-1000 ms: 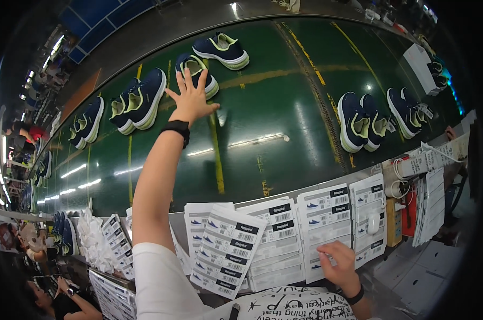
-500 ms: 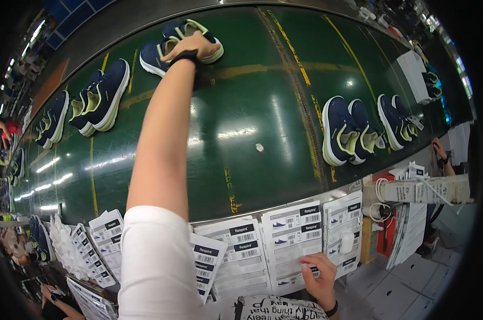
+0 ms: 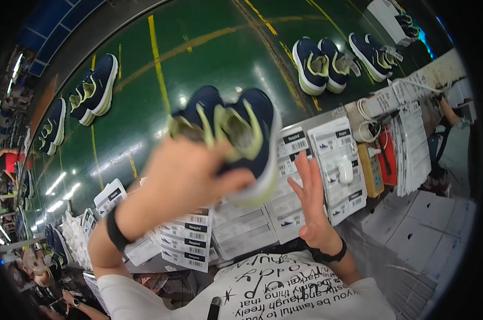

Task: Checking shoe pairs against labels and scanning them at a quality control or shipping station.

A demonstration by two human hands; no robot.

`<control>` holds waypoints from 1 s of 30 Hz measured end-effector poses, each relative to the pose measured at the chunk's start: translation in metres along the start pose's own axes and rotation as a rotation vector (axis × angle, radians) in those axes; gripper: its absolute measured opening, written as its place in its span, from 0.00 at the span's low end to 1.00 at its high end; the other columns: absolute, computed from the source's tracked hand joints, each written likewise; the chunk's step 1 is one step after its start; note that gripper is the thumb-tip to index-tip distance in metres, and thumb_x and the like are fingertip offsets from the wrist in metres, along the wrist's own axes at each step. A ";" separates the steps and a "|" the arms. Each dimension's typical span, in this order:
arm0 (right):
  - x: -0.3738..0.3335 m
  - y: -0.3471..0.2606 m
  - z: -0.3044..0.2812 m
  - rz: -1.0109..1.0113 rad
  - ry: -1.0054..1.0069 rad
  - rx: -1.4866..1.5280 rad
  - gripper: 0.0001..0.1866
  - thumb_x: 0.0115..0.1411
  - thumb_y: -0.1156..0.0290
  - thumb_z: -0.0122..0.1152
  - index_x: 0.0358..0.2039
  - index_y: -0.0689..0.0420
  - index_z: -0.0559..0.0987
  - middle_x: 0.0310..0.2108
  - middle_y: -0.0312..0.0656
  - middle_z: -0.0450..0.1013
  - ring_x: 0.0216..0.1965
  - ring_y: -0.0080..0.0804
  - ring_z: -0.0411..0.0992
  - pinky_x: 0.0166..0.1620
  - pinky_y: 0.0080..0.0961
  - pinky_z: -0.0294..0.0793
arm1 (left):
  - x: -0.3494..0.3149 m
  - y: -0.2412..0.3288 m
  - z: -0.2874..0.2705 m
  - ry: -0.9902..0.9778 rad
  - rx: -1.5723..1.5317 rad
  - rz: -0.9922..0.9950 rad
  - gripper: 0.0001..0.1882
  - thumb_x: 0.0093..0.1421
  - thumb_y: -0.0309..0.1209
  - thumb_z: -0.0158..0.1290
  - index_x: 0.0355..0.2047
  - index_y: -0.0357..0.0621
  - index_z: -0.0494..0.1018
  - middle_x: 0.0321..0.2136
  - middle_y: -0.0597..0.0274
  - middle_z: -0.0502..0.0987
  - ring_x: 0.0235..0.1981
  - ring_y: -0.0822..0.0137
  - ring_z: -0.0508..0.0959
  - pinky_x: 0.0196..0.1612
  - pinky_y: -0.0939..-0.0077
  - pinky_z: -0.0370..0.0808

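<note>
Gripped by the heels, a pair of navy sneakers [image 3: 264, 133] with lime linings and white soles is in my left hand [image 3: 185, 173], close in front of me. That hand is a little blurred, its thumb pressed at the heel of the right shoe. My right hand [image 3: 317, 213] is raised just right of the pair, fingers stretched and apart, touching nothing. Below it, near the belt's edge, lie sheets of printed labels [image 3: 238, 232] in several stacks. A white computer mouse [image 3: 346, 172] rests on the rightmost stack.
The green belt [image 3: 161, 80] carries more navy sneakers, two pairs at the left [image 3: 96, 88] and two at the right [image 3: 309, 66]. A white box [image 3: 388, 21] stands at the far right. A power strip [image 3: 370, 170] and white cartons [image 3: 433, 226] are right of the labels.
My left hand has lifted the pair off the far side of the belt and brought it toward me. My right hand has risen from the label sheets and its fingers have straightened.
</note>
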State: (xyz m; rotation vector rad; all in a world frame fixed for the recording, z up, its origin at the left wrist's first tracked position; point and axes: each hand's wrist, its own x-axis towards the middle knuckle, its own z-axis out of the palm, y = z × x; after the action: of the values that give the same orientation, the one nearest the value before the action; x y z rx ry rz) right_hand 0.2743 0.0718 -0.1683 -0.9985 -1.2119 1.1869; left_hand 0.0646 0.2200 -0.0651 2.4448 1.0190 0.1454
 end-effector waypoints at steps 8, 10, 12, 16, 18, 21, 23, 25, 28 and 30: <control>-0.029 0.005 -0.016 0.266 0.028 -0.354 0.43 0.54 0.68 0.61 0.64 0.62 0.48 0.65 0.57 0.43 0.66 0.48 0.46 0.61 0.39 0.55 | -0.098 0.051 0.061 -0.173 -0.436 -0.068 0.25 0.51 0.38 0.60 0.46 0.37 0.70 0.22 0.51 0.76 0.27 0.59 0.79 0.41 0.50 0.71; -0.028 -0.008 -0.019 0.360 0.076 -0.428 0.42 0.52 0.69 0.62 0.64 0.58 0.52 0.63 0.56 0.49 0.62 0.50 0.55 0.57 0.37 0.63 | -0.104 0.046 0.060 -0.094 -0.747 -0.275 0.29 0.47 0.35 0.64 0.48 0.36 0.68 0.25 0.51 0.77 0.29 0.58 0.79 0.41 0.59 0.73; -0.022 -0.018 -0.014 0.393 0.083 -0.441 0.42 0.52 0.69 0.63 0.64 0.57 0.53 0.63 0.57 0.50 0.61 0.52 0.58 0.56 0.36 0.64 | -0.106 0.044 0.071 0.279 -0.393 -0.393 0.34 0.41 0.29 0.67 0.49 0.36 0.67 0.31 0.50 0.77 0.30 0.55 0.79 0.38 0.71 0.74; -0.011 -0.015 -0.010 0.185 -0.004 -0.859 0.42 0.48 0.72 0.63 0.63 0.56 0.55 0.61 0.60 0.52 0.55 0.53 0.64 0.50 0.30 0.69 | -0.094 0.025 0.112 0.312 -0.278 -0.256 0.38 0.42 0.28 0.66 0.55 0.35 0.63 0.36 0.44 0.75 0.29 0.55 0.78 0.34 0.72 0.73; -0.007 -0.014 -0.008 0.120 0.006 -0.906 0.40 0.47 0.75 0.62 0.62 0.56 0.57 0.60 0.62 0.56 0.52 0.52 0.69 0.46 0.27 0.72 | -0.085 0.029 0.121 0.157 -0.513 -0.593 0.40 0.42 0.23 0.60 0.58 0.34 0.60 0.31 0.45 0.76 0.23 0.59 0.76 0.29 0.74 0.72; -0.001 -0.024 -0.008 0.374 0.075 -0.556 0.35 0.43 0.79 0.57 0.56 0.57 0.67 0.51 0.62 0.67 0.38 0.43 0.77 0.34 0.23 0.75 | -0.089 0.018 0.137 0.310 -0.570 -0.525 0.40 0.42 0.20 0.54 0.59 0.34 0.58 0.26 0.47 0.77 0.16 0.64 0.73 0.23 0.77 0.70; 0.000 -0.036 -0.006 0.194 0.070 -0.679 0.33 0.40 0.84 0.51 0.53 0.59 0.72 0.32 0.38 0.78 0.22 0.10 0.72 0.20 0.06 0.62 | -0.089 0.022 0.126 0.342 -0.647 -0.502 0.36 0.43 0.19 0.52 0.57 0.32 0.61 0.26 0.47 0.78 0.16 0.70 0.73 0.23 0.81 0.70; 0.002 -0.048 -0.003 0.176 0.101 -0.650 0.31 0.39 0.85 0.51 0.50 0.60 0.74 0.31 0.38 0.78 0.24 0.10 0.72 0.20 0.06 0.60 | -0.091 0.025 0.117 0.404 -0.730 -0.427 0.34 0.43 0.19 0.52 0.56 0.31 0.63 0.28 0.49 0.79 0.21 0.74 0.75 0.26 0.84 0.71; 0.008 -0.063 -0.010 0.300 0.040 -0.709 0.31 0.37 0.86 0.49 0.48 0.64 0.74 0.33 0.39 0.77 0.29 0.13 0.74 0.24 0.02 0.60 | -0.089 0.032 0.098 0.326 -0.774 -0.496 0.34 0.41 0.21 0.51 0.54 0.29 0.64 0.27 0.53 0.79 0.25 0.76 0.76 0.29 0.85 0.71; 0.009 -0.063 -0.005 0.288 0.052 -0.678 0.31 0.37 0.87 0.49 0.48 0.65 0.75 0.33 0.40 0.77 0.31 0.14 0.74 0.26 0.02 0.61 | -0.092 0.035 0.094 0.324 -0.772 -0.509 0.34 0.41 0.21 0.51 0.54 0.29 0.65 0.27 0.53 0.79 0.25 0.76 0.77 0.30 0.85 0.71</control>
State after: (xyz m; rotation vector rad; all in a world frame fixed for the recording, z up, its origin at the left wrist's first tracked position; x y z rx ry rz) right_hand 0.2869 0.0725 -0.1057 -1.7426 -1.5019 0.9616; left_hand 0.0473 0.0978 -0.1232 1.4508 1.3671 0.6417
